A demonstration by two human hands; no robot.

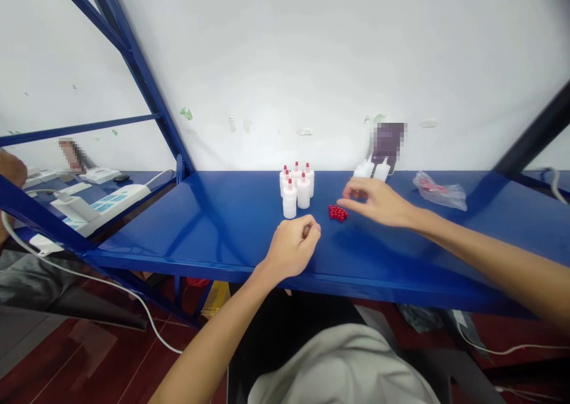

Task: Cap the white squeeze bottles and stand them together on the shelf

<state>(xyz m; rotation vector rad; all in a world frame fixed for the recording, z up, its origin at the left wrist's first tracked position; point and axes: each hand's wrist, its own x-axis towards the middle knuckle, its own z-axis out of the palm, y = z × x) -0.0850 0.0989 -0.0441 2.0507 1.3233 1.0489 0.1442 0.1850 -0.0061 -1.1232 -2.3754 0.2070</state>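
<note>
My left hand (293,245) rests near the front edge of the blue table, its fingers curled into a loose fist with nothing visible in it. Just beyond it stands a cluster of white squeeze bottles (290,204) with red tips, all upright. My right hand (376,201) hovers over the table, thumb and fingers apart, holding nothing that I can see. Left of its fingertips lies a small pile of red caps (338,213). Behind that hand, partly hidden by it, are white bottles with uncapped nozzles (382,170).
A clear plastic bag (440,191) with red bits inside lies on the right of the blue table (240,214). A phone-like dark thing (387,140), blurred, leans on the wall. Blue metal posts (151,95) frame the left, with a power strip (109,207) and another person's hand (12,168) beyond.
</note>
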